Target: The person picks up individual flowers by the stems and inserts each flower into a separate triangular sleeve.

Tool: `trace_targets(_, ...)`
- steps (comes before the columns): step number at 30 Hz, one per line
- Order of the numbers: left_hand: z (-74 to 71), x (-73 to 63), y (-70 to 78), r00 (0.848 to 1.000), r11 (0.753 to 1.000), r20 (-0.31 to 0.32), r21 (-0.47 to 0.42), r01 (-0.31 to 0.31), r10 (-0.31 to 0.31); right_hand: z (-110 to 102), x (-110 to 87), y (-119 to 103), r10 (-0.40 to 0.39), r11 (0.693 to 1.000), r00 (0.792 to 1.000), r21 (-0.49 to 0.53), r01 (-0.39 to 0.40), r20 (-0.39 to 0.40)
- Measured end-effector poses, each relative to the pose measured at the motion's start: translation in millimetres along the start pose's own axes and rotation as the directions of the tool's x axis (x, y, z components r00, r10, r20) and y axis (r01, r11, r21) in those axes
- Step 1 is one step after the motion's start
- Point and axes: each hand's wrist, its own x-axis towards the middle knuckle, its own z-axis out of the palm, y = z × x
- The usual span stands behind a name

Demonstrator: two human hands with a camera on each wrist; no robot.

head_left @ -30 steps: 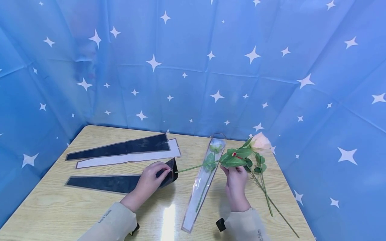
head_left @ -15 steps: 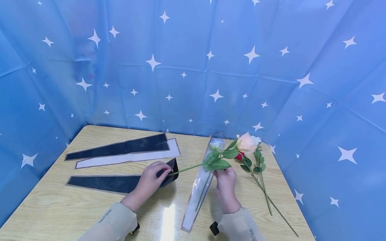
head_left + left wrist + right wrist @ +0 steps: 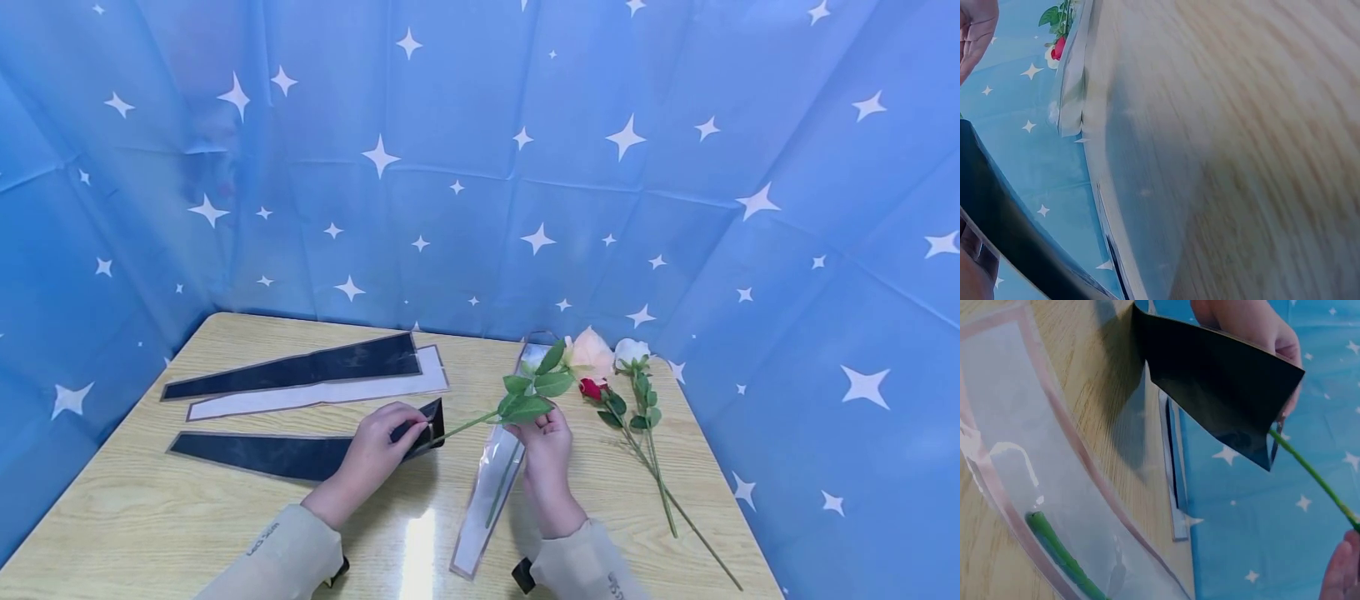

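My left hand [image 3: 375,446] pinches the open mouth of a black flower sleeve [image 3: 262,455], lifting that end off the table. My right hand [image 3: 547,454] holds a peach rose [image 3: 590,354] by its stem, just under the green leaves [image 3: 525,407]. The stem's lower end runs into the sleeve's mouth; how deep it reaches is hidden. In the right wrist view, the green stem [image 3: 1313,473] enters at a corner of the gaping sleeve [image 3: 1216,381]. The left wrist view catches the sleeve's dark edge [image 3: 1016,231] and part of my right hand [image 3: 975,34].
A clear-fronted sleeve [image 3: 468,533] with a pale blue flower inside lies under the rose. A red rose [image 3: 592,389] and a white rose [image 3: 632,352] lie at the right, stems crossed. A black sleeve [image 3: 300,367] overlaps a white one [image 3: 322,396] at the back left.
My right hand has moved left with the peach rose, pushing its stem further into the black sleeve. The red and white roses have come into fuller view. My left hand stays in place.
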Motion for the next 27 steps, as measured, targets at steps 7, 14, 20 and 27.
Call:
trace_targets(7, 0.7, -0.2, 0.4, 1.000, 1.000, -0.012, -0.012, -0.010, 0.010, 3.0, 1.0, 2.3, -0.001, 1.000, 1.000, 0.019, 0.001, 0.023)
trace_targets(14, 1.1, -1.4, 1.8, 1.000, 1.000, -0.011, -0.012, -0.001, 0.001, 5.1, -0.4, 3.7, 0.001, 1.000, 1.000, -0.002, -0.001, 0.006)
trace_targets(20, 1.1, -1.9, 1.5, 1.000, 1.000, -0.019, -0.012, -0.007, 0.007, 5.8, -0.9, 4.2, 0.001, 1.000, 1.000, 0.023, -0.001, -0.001)
trace_targets(27, 1.6, -2.0, 0.8, 1.000, 1.000, -0.024, -0.014, -0.020, 0.020, 4.7, -2.4, 3.0, 0.003, 0.999, 1.000, 0.035, -0.003, -0.008)
